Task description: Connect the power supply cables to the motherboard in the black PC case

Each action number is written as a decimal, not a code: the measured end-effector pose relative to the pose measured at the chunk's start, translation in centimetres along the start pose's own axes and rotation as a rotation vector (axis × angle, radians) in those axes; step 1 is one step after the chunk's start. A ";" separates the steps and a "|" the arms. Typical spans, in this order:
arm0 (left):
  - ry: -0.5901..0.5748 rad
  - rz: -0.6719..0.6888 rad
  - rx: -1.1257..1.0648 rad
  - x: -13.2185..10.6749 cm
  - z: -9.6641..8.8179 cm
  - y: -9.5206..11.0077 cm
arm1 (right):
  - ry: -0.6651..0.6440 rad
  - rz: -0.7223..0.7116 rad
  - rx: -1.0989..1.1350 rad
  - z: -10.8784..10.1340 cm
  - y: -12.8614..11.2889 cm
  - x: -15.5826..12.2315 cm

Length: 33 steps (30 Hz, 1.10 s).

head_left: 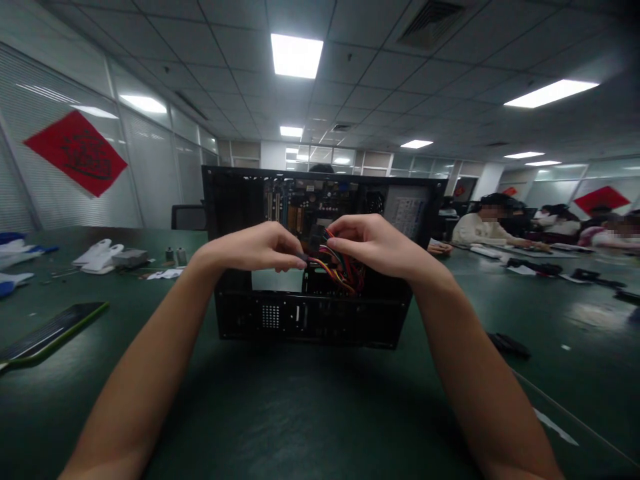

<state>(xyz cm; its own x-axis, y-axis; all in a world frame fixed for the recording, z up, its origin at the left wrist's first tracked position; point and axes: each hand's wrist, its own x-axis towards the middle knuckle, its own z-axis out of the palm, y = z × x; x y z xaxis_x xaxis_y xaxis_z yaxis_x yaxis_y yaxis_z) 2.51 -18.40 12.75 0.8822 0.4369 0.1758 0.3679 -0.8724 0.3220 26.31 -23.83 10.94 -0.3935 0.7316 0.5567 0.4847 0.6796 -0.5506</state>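
Observation:
An open black computer case (320,320) stands upright on the dark green table (300,413), its motherboard (310,203) showing inside. A bundle of red, yellow and black power cables (340,270) hangs in the middle of the case. My left hand (257,247) is closed in a pinch on a small black connector at the end of a cable. My right hand (373,243) is closed around the cable bundle just to the right. Both hands are almost touching in front of the case.
A tablet or phone in a green cover (50,331) lies at the left. White gloves and small parts (103,257) sit at the far left. A black object (510,345) lies right of the case. Other people (493,227) sit at the table's right end.

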 end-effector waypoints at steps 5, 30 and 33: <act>0.173 0.076 0.051 -0.2 0.1 1.3 | 0.044 -0.029 -0.060 0.1 -0.6 -0.1; 0.512 0.151 0.411 0.2 0.8 1.7 | 0.288 -0.096 0.026 0.1 -1.2 -0.2; 0.524 0.167 0.443 0.3 0.9 2.0 | 0.283 -0.099 0.002 0.3 -1.3 -0.2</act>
<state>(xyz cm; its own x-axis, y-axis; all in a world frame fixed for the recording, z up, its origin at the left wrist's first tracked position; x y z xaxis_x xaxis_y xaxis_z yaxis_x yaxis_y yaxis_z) 3.73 -20.25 12.65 0.7205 0.2406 0.6504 0.4231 -0.8956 -0.1374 25.56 -24.86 11.35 -0.2052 0.6179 0.7590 0.4535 0.7472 -0.4857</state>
